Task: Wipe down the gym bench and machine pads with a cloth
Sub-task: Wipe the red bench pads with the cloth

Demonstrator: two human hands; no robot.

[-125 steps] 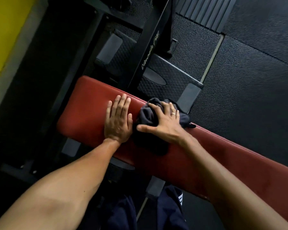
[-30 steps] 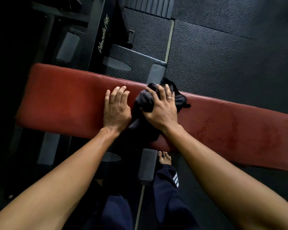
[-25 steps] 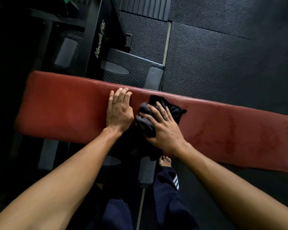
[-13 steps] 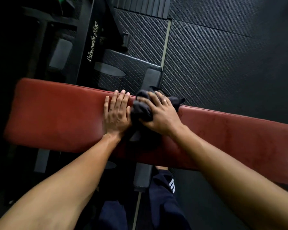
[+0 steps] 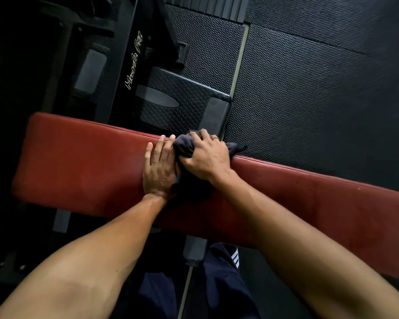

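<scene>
The right hand (image 5: 206, 157) had its fingers curled over the bunched dark cloth (image 5: 184, 145), pressing it on the red bench (image 5: 78, 162) at its far edge. The left hand (image 5: 159, 171) lay flat just left of it, holding nothing. The bench ran crosswise to the fingers, so I judged the next stroke would go sideways.

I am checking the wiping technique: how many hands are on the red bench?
2. The left hand lies flat on the red bench, beside the dark cloth; the right hand grips that cloth at the far edge. None is hidden.
</scene>
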